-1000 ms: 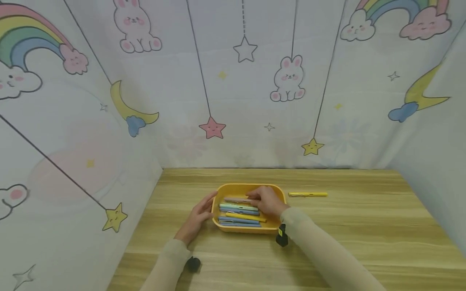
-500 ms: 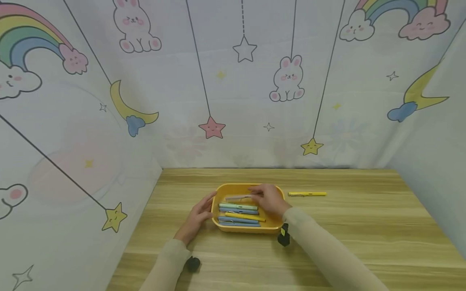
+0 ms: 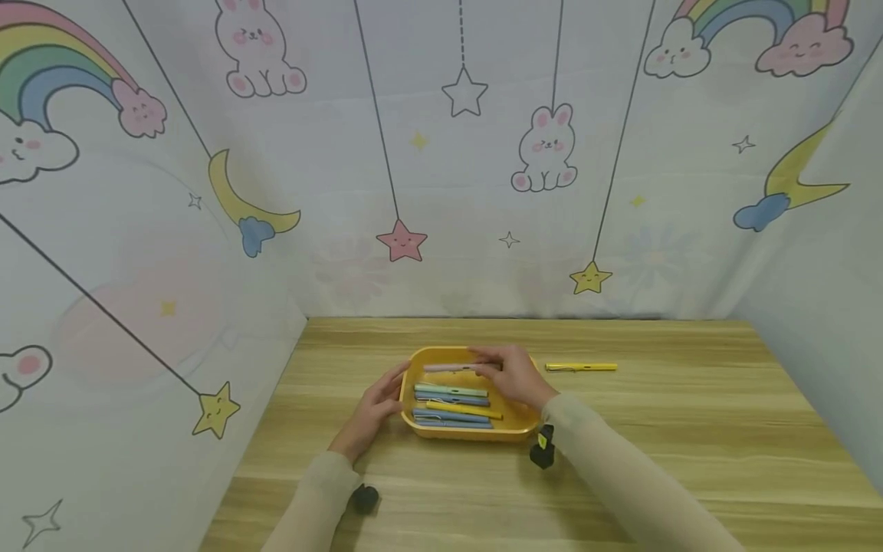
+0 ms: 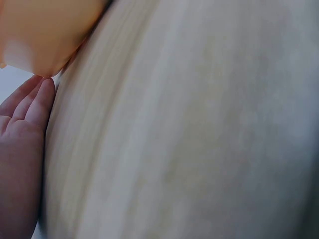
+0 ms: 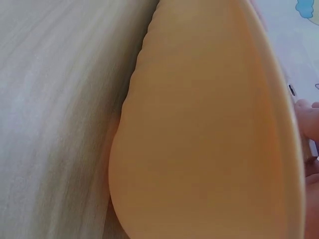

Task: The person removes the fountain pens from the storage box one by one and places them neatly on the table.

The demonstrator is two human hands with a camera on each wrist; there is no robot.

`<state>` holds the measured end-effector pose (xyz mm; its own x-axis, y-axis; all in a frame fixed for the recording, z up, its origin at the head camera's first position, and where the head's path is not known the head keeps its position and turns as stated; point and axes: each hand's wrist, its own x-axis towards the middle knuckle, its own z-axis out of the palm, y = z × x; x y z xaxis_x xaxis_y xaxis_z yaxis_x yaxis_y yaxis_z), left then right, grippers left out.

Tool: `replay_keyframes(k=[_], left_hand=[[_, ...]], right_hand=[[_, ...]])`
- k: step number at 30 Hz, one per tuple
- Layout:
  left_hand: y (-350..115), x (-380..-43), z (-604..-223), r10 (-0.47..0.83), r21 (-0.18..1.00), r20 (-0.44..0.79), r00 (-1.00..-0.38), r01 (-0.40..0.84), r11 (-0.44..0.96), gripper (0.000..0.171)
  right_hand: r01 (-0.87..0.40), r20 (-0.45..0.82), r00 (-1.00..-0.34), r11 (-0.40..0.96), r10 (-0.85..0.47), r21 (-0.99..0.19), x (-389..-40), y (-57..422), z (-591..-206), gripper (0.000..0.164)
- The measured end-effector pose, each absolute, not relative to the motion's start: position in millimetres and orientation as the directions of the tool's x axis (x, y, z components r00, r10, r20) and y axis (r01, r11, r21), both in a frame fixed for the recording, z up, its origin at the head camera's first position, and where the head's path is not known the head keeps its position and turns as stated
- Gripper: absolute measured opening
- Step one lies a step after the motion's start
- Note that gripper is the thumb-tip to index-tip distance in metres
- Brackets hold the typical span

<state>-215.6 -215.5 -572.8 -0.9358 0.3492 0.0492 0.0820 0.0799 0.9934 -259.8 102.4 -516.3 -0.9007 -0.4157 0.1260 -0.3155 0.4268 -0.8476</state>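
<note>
A yellow-orange plastic basket (image 3: pixel 476 435) stands on the wooden table in the head view. Inside its far part, my right hand (image 3: pixel 516 374) pinches a pale pink pen (image 3: pixel 448 369) near its right end. My left hand (image 3: pixel 372 412) touches the basket's left side with extended fingers, seen also in the left wrist view against the outer wall. Nearer the front of the basket lie a light green pen (image 3: pixel 451 391), a yellow pen (image 3: pixel 465 409) and several blue pens (image 3: pixel 451 417). In the right wrist view the basket wall (image 5: pixel 199 119) hides most of the right hand (image 5: pixel 311 124).
Another yellow pen (image 3: pixel 581 367) lies on the wooden table (image 3: pixel 676 414), right of the basket. Fabric walls (image 3: pixel 476 169) printed with stars, rabbits and rainbows enclose the table at the back and both sides.
My right hand has lifted the pink pen and shifted it slightly toward the far wall of the basket, away from the other pens. The left hand has stayed in place.
</note>
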Motion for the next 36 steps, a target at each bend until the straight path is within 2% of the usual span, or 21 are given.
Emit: replay_keyframes(k=[10, 22, 36], left_hand=[[-215.3, -216.2, -573.2, 0.336, 0.994, 0.038, -0.941, 0.071, 0.087, 0.074], [-215.8, -216.8, -573.1, 0.338, 0.994, 0.035, -0.94, 0.068, 0.086, 0.074], [-217.0, -217.0, -573.4, 0.342, 0.991, 0.045, -0.938, 0.084, 0.1, 0.075]], right_hand=[[-0.279, 0.131, -0.914, 0.36, -0.385, -0.89, -253.1, 106.9, -509.2, 0.037], [-0.324, 0.207, -0.913, 0.317, -0.352, -0.891, -249.9, 120.8, -507.3, 0.027], [-0.232, 0.165, -0.95, 0.247, -0.264, -0.941, -244.8, 158.6, -506.7, 0.025]])
